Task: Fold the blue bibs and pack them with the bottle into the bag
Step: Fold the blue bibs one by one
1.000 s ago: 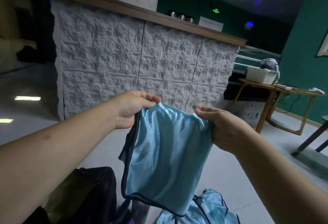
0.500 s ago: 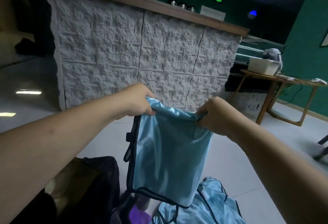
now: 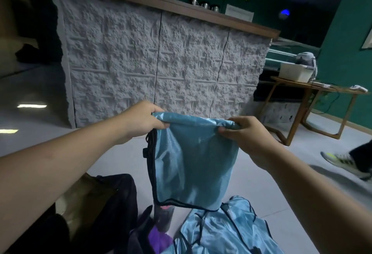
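A shiny blue bib [image 3: 193,165] with dark trim hangs folded in the air in front of me. My left hand [image 3: 143,120] pinches its top left corner and my right hand [image 3: 247,137] pinches the top right, where the upper edge is rolled over. Below it on the floor lies another blue bib [image 3: 225,231], crumpled. A grey bottle [image 3: 164,218] with a pink top stands just under the hanging bib, partly hidden by it. A black bag [image 3: 118,197] sits at the lower left, its opening hard to make out.
A rough white stone counter [image 3: 161,68] with a wooden top rises straight ahead. A wooden table [image 3: 314,100] with a white tub stands at the right. Another person's shoe [image 3: 342,162] is on the floor at the right edge. Purple cloth [image 3: 159,239] lies beside the bottle.
Both hands have come lower and turned the bib's top edge over into a roll, so the hanging part is shorter. A person's shoe has come into view at the right.
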Action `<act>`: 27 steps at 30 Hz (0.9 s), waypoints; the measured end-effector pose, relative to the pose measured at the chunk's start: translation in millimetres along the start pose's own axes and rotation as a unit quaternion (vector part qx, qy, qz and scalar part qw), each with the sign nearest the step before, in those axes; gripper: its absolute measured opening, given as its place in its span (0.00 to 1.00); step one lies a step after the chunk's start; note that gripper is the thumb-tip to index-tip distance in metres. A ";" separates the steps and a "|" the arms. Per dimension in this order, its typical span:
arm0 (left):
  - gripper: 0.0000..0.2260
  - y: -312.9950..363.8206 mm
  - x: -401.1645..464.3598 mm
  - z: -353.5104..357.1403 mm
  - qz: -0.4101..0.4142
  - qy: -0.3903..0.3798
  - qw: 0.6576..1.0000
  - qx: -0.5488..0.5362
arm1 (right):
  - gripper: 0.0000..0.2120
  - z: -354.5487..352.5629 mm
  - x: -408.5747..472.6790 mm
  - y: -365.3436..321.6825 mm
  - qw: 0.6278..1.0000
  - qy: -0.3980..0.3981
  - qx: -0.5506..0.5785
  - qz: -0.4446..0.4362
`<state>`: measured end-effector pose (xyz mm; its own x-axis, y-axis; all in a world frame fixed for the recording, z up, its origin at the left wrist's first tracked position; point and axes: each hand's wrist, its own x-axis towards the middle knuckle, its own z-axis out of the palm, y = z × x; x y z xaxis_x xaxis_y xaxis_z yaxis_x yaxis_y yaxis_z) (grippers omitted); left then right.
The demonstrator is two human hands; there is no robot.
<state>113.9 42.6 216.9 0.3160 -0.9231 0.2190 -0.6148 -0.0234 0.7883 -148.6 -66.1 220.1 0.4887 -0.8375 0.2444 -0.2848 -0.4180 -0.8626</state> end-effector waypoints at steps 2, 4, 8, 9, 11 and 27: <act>0.07 1.2 -8.3 -2.0 0.012 -0.023 1.000 -0.018 | 0.04 -2.3 -9.6 -1.9 0.998 -0.013 0.059 0.007; 0.06 0.3 -16.7 -2.4 0.021 -0.041 0.999 -0.024 | 0.05 -2.3 -19.6 -0.9 0.993 -0.033 0.109 0.013; 0.07 -9.3 -36.9 1.4 0.009 -0.074 0.996 -0.055 | 0.07 4.2 -40.7 6.9 0.986 -0.062 0.152 0.037; 0.08 -13.8 -42.8 3.2 0.000 -0.081 0.995 -0.058 | 0.07 7.2 -47.4 10.1 0.984 -0.071 0.157 0.041; 0.09 -21.5 -56.1 7.3 -0.015 -0.106 0.993 -0.050 | 0.06 13.6 -60.9 17.9 0.982 -0.091 0.157 0.054; 0.10 -90.4 -148.5 39.9 -0.126 -0.420 0.885 -0.159 | 0.05 43.9 -144.4 71.7 0.868 -0.428 0.143 0.209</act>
<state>93.8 166.5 90.1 -0.3154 -0.8669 -0.3861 -0.3239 -0.2840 0.9024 -203.4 40.3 103.6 0.8605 -0.2757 -0.4283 -0.4276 0.0659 -0.9016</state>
